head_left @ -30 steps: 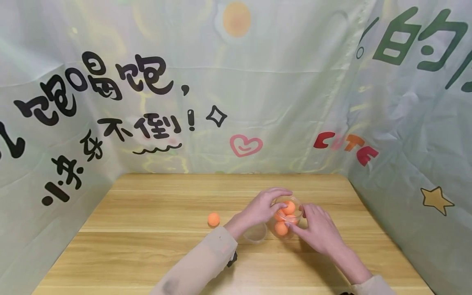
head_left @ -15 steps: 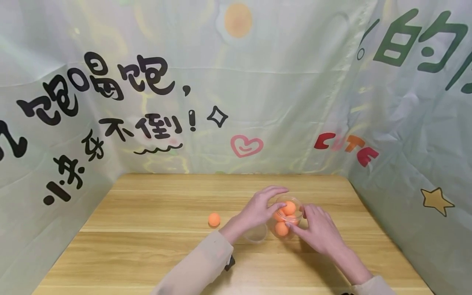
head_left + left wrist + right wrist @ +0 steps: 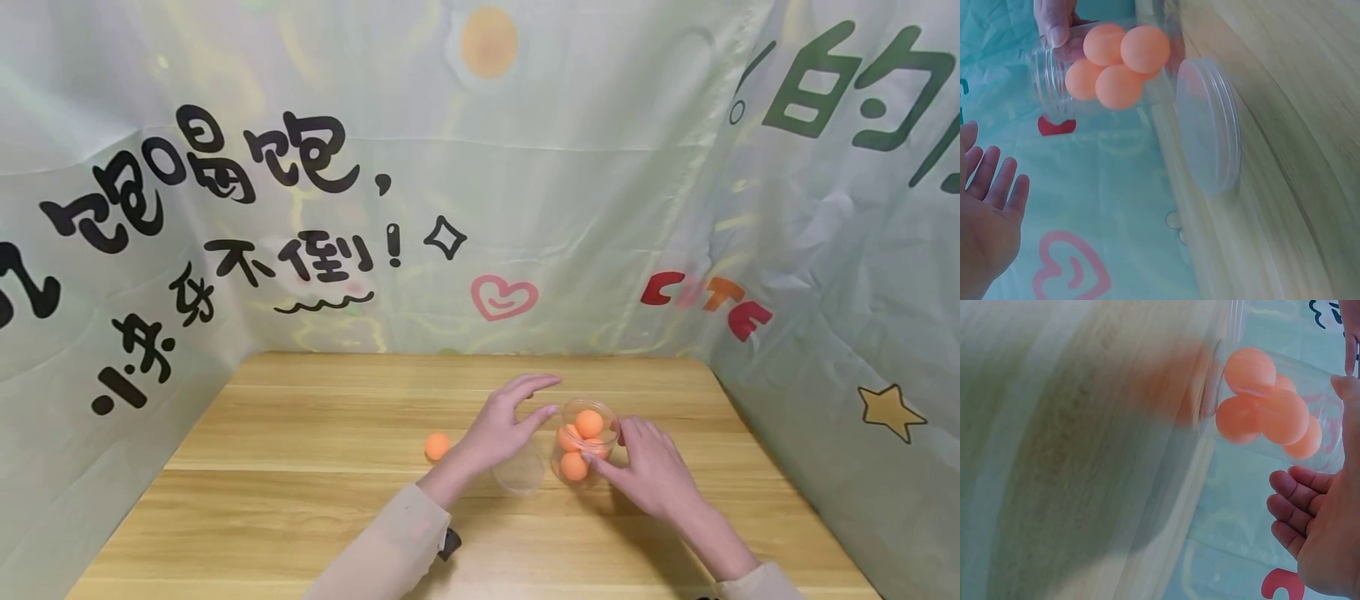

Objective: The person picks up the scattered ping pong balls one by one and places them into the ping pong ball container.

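A clear jar (image 3: 1050, 87) with several orange ping-pong balls (image 3: 574, 466) inside stands upright on the table. My right hand (image 3: 656, 468) grips it at the right side near the top, thumb in front and fingers behind; its other fingers are loosely bent in the right wrist view. Left of the jar mouth, my left hand (image 3: 495, 427) hovers with fingers extended and holds nothing. Under that hand a translucent round lid (image 3: 1207, 125) lies on the table next to the jar. One loose orange ping-pong ball (image 3: 437, 446) rests farther left, partly behind my left forearm.
The wooden table (image 3: 300, 500) has a cloth backdrop (image 3: 420, 192) with printed writing and drawings along its back and both sides. A dark strap or device (image 3: 450, 545) shows at my left cuff.
My left hand has drawn back leftward from the jar's mouth, away from the balls at the top. The right hand keeps its hold, and the jar stays in place.
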Demonstrator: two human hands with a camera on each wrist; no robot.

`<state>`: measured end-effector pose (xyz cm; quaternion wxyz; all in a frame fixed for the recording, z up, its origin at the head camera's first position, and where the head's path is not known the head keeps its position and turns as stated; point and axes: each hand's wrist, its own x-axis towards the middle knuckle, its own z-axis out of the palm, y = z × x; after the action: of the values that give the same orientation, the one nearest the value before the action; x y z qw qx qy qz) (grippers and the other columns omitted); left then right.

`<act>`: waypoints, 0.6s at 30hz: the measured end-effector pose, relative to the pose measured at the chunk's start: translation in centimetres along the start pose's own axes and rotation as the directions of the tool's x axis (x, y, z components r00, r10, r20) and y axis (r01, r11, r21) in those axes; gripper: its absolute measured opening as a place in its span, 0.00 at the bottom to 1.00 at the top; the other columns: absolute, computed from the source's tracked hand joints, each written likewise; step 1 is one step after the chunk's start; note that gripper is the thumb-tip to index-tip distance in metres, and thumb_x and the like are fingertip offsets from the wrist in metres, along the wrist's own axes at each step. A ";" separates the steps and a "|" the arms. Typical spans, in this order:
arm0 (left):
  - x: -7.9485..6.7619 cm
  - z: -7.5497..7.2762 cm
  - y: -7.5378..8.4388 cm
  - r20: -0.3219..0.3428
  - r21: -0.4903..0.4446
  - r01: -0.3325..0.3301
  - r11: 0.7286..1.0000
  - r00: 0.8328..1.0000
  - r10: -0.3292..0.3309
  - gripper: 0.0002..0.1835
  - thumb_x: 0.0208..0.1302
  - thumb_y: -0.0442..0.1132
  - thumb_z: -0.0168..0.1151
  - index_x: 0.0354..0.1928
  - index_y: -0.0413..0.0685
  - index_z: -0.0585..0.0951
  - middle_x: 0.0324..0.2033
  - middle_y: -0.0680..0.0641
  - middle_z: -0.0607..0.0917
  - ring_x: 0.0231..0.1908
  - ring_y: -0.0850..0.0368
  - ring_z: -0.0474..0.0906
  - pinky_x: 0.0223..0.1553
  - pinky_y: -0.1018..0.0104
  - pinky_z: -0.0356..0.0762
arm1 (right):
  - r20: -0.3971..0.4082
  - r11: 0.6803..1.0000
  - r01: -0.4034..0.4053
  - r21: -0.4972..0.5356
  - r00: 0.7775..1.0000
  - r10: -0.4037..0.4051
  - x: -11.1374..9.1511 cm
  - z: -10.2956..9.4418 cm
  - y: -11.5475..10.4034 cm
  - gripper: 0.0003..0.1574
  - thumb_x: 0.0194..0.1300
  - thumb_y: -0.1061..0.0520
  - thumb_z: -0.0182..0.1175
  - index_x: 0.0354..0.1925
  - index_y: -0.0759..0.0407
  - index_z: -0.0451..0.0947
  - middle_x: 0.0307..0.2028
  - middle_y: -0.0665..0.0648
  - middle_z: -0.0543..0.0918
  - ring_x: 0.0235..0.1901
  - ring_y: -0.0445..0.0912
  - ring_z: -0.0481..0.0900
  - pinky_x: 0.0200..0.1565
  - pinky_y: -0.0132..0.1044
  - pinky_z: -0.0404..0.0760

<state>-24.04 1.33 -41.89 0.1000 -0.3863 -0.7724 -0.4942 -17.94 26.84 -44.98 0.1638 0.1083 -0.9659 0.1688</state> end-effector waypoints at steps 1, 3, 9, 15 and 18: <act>-0.1 -0.2 0.0 -0.006 -0.008 0.001 1.000 1.000 -0.001 0.24 0.77 0.42 0.63 0.71 0.49 0.76 0.68 0.49 0.78 0.69 0.56 0.72 0.72 0.59 0.71 | 0.000 1.000 -0.001 0.000 1.000 0.001 0.0 0.0 0.0 0.35 0.63 0.32 0.70 0.46 0.60 0.76 0.38 0.53 0.79 0.39 0.47 0.76 0.43 0.51 0.76; -0.5 -0.5 -0.1 -0.018 -0.018 0.002 1.000 1.000 -0.003 0.24 0.76 0.42 0.63 0.71 0.50 0.77 0.68 0.49 0.78 0.69 0.55 0.72 0.71 0.58 0.72 | -0.003 1.000 -0.001 0.002 1.000 0.001 0.0 0.1 0.0 0.35 0.63 0.33 0.70 0.47 0.60 0.76 0.38 0.53 0.79 0.39 0.48 0.77 0.43 0.51 0.76; -1.6 -1.5 -0.6 -0.052 -0.017 0.026 1.000 0.998 -0.027 0.24 0.76 0.42 0.64 0.71 0.52 0.76 0.68 0.50 0.78 0.70 0.55 0.72 0.70 0.55 0.74 | -0.007 1.000 -0.009 0.003 1.000 0.009 0.0 0.2 0.0 0.35 0.63 0.33 0.71 0.48 0.61 0.76 0.39 0.54 0.79 0.41 0.49 0.77 0.46 0.53 0.76; -2.7 -2.7 -1.5 -0.089 0.002 0.032 0.999 0.995 -0.032 0.24 0.75 0.41 0.65 0.70 0.51 0.78 0.67 0.50 0.79 0.67 0.55 0.74 0.66 0.55 0.77 | -0.007 1.000 0.001 0.002 1.000 -0.001 0.0 0.1 -0.1 0.34 0.63 0.34 0.71 0.46 0.60 0.75 0.38 0.53 0.78 0.40 0.48 0.76 0.44 0.51 0.75; -3.2 -3.3 -1.8 -0.100 0.014 0.039 0.999 0.994 -0.038 0.24 0.74 0.42 0.66 0.69 0.49 0.78 0.66 0.50 0.80 0.66 0.55 0.75 0.66 0.55 0.77 | -0.003 1.000 -0.003 0.000 1.000 0.003 0.0 0.2 -0.1 0.34 0.64 0.33 0.70 0.46 0.59 0.75 0.37 0.53 0.77 0.39 0.47 0.74 0.43 0.49 0.74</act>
<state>-23.84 -3.41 -43.26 0.1320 -0.3454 -0.7776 -0.5085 -17.96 26.66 -45.11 0.1649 0.1068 -0.9658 0.1690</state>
